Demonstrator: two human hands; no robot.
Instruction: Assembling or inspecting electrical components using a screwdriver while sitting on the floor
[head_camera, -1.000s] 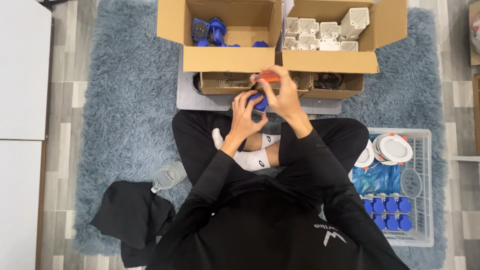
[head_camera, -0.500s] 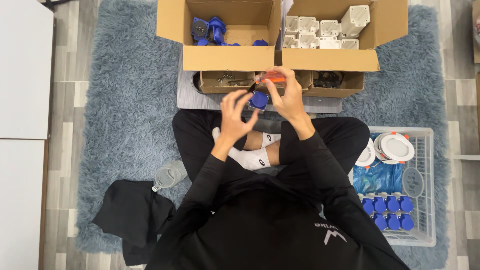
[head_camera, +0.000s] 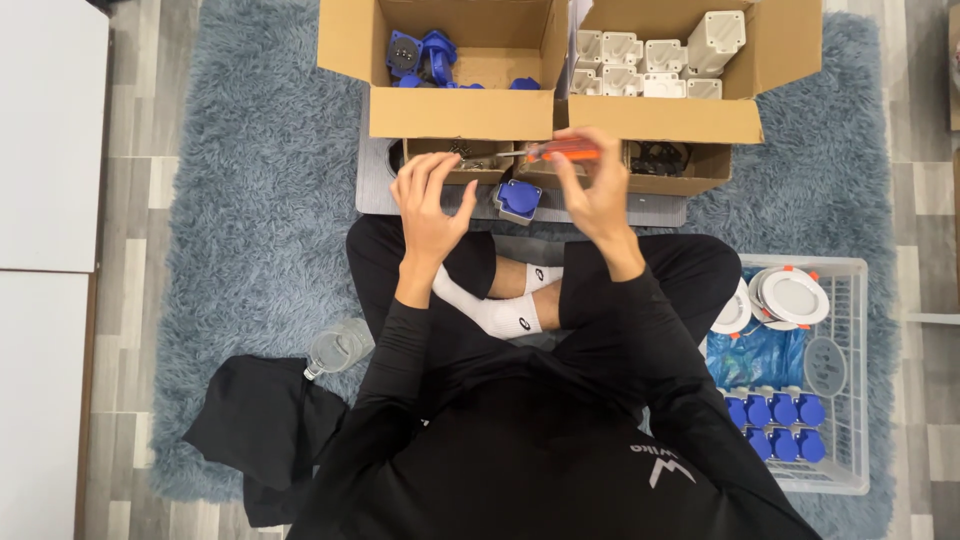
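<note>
We sat cross-legged on a shaggy blue rug (head_camera: 240, 230) and worked over the low grey board (head_camera: 660, 210) in front of our knees. Our right hand (head_camera: 595, 195) had its fingers clamped on an orange-handled screwdriver (head_camera: 560, 151), held level with the shaft pointing left. Our left hand (head_camera: 430, 200) hovered beside it with the fingers spread apart and gripping nothing. The blue-and-grey socket housing (head_camera: 519, 199) lay on the board between the two hands, just beside the left thumb; whether the thumb touched it we could not tell.

Behind the board stood an open cardboard box (head_camera: 460, 110) with loose blue socket parts and a second box (head_camera: 680, 118) of white housings, with two shallow trays (head_camera: 470, 158) of small hardware below them. At our right a white wire basket (head_camera: 850, 380) held a row of finished blue sockets, a blue bag and round white lamps.

In our judgement the work went best with the housing pinned flat by the left hand and the blade seated square in the screw head before turning, so the tip would not skid off the plastic.
</note>
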